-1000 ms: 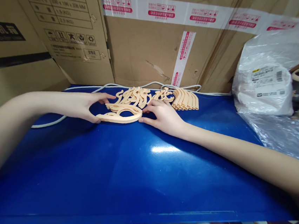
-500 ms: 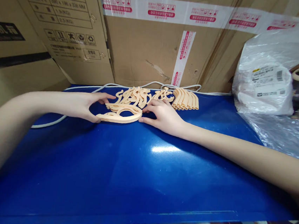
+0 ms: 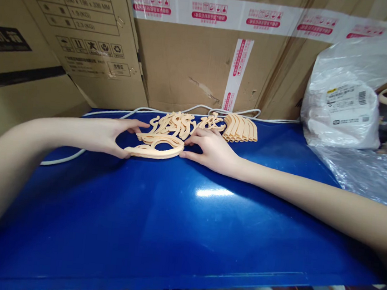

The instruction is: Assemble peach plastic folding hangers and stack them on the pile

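Note:
Cream curved plastic pieces that look like hanger arms (image 3: pixel 160 154) lie in a small group on the blue table, an oval gap between them. My left hand (image 3: pixel 110 137) curls around their left ends, thumb at the front piece and index finger stretched out behind. At their right ends, my right hand (image 3: pixel 209 151) pinches with thumb and fingertips. Just behind is a loose pile of cream hook-like pieces (image 3: pixel 176 124), with smaller hooked pieces (image 3: pixel 212 121) beside it. Further right, more curved arms (image 3: pixel 239 129) are stacked in a neat row.
Cardboard boxes (image 3: pixel 195 58) stand along the back and left of the blue table (image 3: pixel 172 225). A white cable (image 3: pixel 65 160) runs along the back and left. Clear plastic bags (image 3: pixel 340 109) and plastic wrap (image 3: pixel 375 174) occupy the right side. The table's front edge is near me.

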Motion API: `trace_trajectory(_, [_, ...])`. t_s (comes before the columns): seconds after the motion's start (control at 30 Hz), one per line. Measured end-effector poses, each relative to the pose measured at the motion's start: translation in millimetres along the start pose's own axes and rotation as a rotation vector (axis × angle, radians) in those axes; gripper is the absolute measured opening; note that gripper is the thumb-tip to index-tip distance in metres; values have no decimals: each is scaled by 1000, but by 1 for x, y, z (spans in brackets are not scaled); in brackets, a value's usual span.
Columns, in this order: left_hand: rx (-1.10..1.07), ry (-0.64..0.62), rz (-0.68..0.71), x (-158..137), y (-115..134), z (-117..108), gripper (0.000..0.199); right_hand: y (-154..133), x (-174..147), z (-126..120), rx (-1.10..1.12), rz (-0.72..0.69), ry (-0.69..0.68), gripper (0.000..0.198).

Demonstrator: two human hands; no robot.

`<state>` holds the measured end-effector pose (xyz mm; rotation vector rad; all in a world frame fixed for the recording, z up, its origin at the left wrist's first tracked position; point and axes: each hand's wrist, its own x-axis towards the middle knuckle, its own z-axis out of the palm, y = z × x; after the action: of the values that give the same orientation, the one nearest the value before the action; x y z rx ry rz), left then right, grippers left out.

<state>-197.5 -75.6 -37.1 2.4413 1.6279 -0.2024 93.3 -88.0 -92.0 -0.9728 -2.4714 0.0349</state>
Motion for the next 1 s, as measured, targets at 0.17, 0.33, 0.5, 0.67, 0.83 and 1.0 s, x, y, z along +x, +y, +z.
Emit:
trace_trajectory(0.17, [-5,103,109,-2,-11,4,93,-1,2,-7,-29,-13,-57,37])
trace_trajectory(0.33, [-22,253,170,-9,15,-1,98,5,-7,-28,-48,-59,-215,44])
trace_trajectory(0.5, [-63,544,415,-14,93,14,67,19,-47,-48,-52,-109,-265,51])
trace_trajectory(0.67, [-38,327,479,-14,146,47,66,27,-88,-58,-61,-65,-254,55])
trace_trajectory(0.83, [-1,230,409,-5,161,58,71,33,-100,-61,-13,-17,-209,53])
trace_trajectory(1.0, [-1,260,389,-2,165,56,71,36,-99,-61,-18,-7,-220,57])
